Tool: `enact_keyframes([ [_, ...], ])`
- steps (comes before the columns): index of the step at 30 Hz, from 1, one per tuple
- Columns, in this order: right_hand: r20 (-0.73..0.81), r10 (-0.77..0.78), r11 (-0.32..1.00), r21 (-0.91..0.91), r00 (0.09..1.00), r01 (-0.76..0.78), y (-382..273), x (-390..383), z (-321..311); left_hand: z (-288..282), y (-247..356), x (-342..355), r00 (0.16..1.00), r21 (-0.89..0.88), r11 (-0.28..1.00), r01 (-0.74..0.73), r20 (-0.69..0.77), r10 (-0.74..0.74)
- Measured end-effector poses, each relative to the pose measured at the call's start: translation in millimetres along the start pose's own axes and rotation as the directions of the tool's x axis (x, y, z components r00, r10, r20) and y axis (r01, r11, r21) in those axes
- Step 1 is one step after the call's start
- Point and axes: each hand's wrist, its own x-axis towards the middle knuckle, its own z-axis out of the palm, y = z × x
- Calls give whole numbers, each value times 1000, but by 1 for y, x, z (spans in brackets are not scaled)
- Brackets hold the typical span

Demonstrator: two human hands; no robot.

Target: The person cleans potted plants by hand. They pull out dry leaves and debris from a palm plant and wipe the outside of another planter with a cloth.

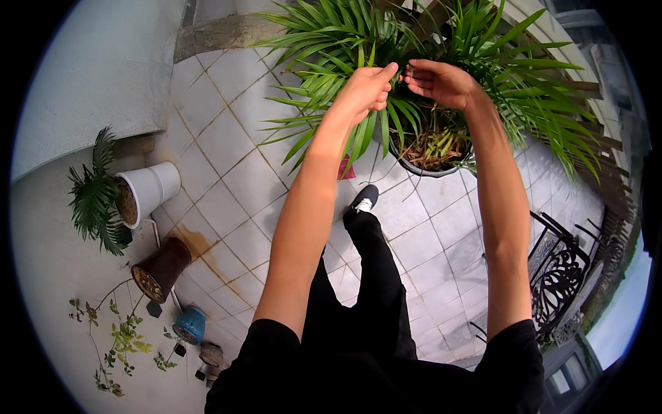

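Observation:
A large potted palm (538, 62) with long, narrow green leaves fills the upper middle, its dark pot (431, 172) holding dry debris. My left hand (365, 91) is among the fronds with fingers curled and thumb extended; whatever it may hold is hidden. Just to its right, my right hand (441, 84) is half curled, its fingers slightly apart at the leaves; I cannot make out anything held in it. Below the palm, a small red object (345, 170) lies partly hidden by my left forearm.
Along the left wall are a white pot (155, 190) with a small palm, a brown pot (165, 269) and a blue pot (189, 324). A black wrought-iron piece of furniture (555, 269) stands at right. My shoe (365, 200) is on the tiled floor (227, 193).

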Motion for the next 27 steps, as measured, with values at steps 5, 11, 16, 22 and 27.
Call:
enact_keyframes([
  [5, 162, 51, 997, -62, 986, -41, -2, 10, -13, -14, 4, 1, 987, 4, 998, 56, 151, -56],
  [11, 123, 49, 991, -131, 991, -33, -4, 15, -5, -3, 16, 12, 989, -9, 992, 129, 69, -128],
  [16, 188, 36, 978, -209, 981, 4, -3, 15, -4, 1, 22, 17, 971, 36, 981, 188, 141, -191],
  [22, 172, 24, 983, -186, 985, 8, -1, 13, 4, 1, 24, 13, 977, 32, 985, 171, 127, -174],
  [27, 173, 60, 974, -228, 983, -19, 0, 12, 13, 1, 27, 7, 972, 14, 979, 203, 118, -203],
])
